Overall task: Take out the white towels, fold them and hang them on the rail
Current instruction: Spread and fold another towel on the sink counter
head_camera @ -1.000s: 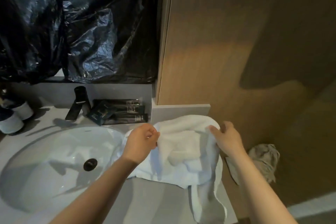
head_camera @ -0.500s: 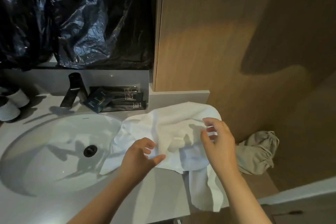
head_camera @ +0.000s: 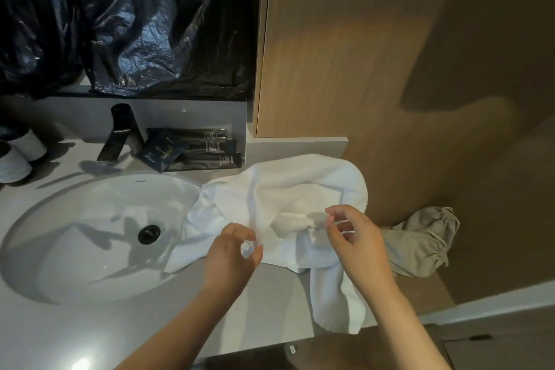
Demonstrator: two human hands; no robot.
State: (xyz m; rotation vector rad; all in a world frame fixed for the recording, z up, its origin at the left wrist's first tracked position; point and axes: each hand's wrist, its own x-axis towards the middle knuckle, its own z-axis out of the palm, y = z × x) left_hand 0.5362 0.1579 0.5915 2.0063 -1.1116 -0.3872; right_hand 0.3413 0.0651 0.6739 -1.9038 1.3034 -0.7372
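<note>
A white towel lies crumpled on the grey counter, right of the sink. One edge spills into the basin and one end hangs over the counter's front edge. My left hand pinches a raised fold of the towel between thumb and forefinger near its front edge. Just above the towel's right part hovers my right hand; its fingers are loosely curled and I see nothing held in them. No rail is in view.
A white oval sink with a black drain fills the left. Behind it stand a black faucet, dark toiletry tubes and white cups. Black plastic hangs above. A wooden wall and beige cloth are right.
Both hands came back from the towel's far part toward its front. My left hand took a fold in a pinch. My right hand let go of the right edge and lifted.
</note>
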